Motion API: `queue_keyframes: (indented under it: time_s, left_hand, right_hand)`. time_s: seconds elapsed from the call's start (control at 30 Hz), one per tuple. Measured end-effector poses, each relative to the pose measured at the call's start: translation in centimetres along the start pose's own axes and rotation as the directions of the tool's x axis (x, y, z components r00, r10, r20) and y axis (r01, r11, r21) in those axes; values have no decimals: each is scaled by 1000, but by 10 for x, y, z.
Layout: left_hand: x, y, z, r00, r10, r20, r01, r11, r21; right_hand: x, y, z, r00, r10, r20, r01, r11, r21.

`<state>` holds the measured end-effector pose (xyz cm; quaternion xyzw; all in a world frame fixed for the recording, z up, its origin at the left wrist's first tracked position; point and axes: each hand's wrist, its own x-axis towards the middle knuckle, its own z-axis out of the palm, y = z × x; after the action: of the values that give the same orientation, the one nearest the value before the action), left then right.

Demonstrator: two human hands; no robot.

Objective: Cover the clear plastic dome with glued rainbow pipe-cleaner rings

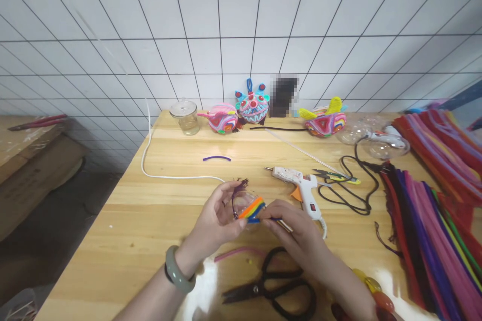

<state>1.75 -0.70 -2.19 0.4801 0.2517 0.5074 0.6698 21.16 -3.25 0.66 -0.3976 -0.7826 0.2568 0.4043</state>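
- The table (150, 220) fills the lower and middle frame, running up to a tiled wall.
- Pipe cleaners (433, 230) lie in a many-coloured heap along the right edge.
- The left hand (214, 220), low centre, curls around a ball, with the thumb and fingers cupping its left side.
- The right hand (297, 233), just right of centre, pinches the end of a band.
- Scissors (271, 288) lie shut at the bottom centre, below both hands.
- A glue gun (297, 183) lies on the table just above the right hand.
- The ball (244, 199), clear and partly hidden, sits between the two hands above the table.
- The band (251, 209), striped orange, yellow, green and blue, lies across the ball's front.
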Motion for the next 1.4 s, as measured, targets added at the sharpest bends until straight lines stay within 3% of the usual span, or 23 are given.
queue_keyframes:
  time_s: [0.2, 0.33, 1.1, 1.4]
  left_hand:
    - [-1, 2, 0, 1000, -10, 9, 10, 1000, 22]
    - [-3, 1, -1, 1000, -31, 1, 31, 999, 34]
    - [-4, 4, -1, 999, -53, -4, 53, 998, 45]
    - [-3, 6, 0, 999, -53, 2, 53, 998, 39]
  right_hand:
    - [-1, 6, 2, 982, 186, -26, -183, 977, 107]
    - [-2, 10, 3, 970, 238, -50, -230, 964, 132]
    - [-2, 12, 5, 962, 236, -135, -240, 971, -11]
    - [-1, 15, -3, 976, 159, -149, -164, 986, -27]
